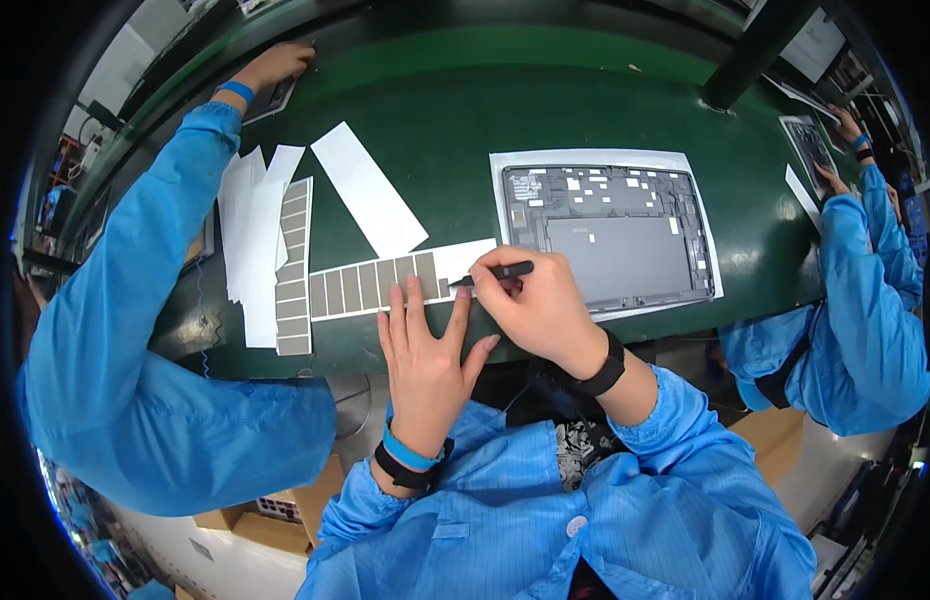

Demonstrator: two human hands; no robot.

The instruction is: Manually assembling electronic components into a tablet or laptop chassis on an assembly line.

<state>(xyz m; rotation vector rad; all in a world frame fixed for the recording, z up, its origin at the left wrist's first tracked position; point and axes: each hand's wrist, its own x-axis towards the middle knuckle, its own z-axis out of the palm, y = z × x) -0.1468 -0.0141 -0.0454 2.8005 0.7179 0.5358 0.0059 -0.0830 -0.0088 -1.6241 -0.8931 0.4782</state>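
My right hand (545, 305) is closed round black tweezers (510, 271), their pointed tip on a white-backed strip of grey adhesive pads (368, 285). My left hand (426, 365) lies with its fingers spread, fingertips pressing the strip near its lower edge. Beyond the last large pads, the strip's right part is mostly bare white backing, with a small grey piece near the tweezers' tip. To the right of my right hand lies a grey tablet housing (625, 240), its inside facing up, dotted with small white pieces, on a white sheet (585, 158).
A second pad strip (294, 270) and several loose white paper strips (250, 250) lie at the left, with another white strip (370, 190) beyond. Co-workers' blue sleeves (135, 270) (875, 300) reach in on both sides. A dark post (760, 55) stands at the back right of the green table (435, 110).
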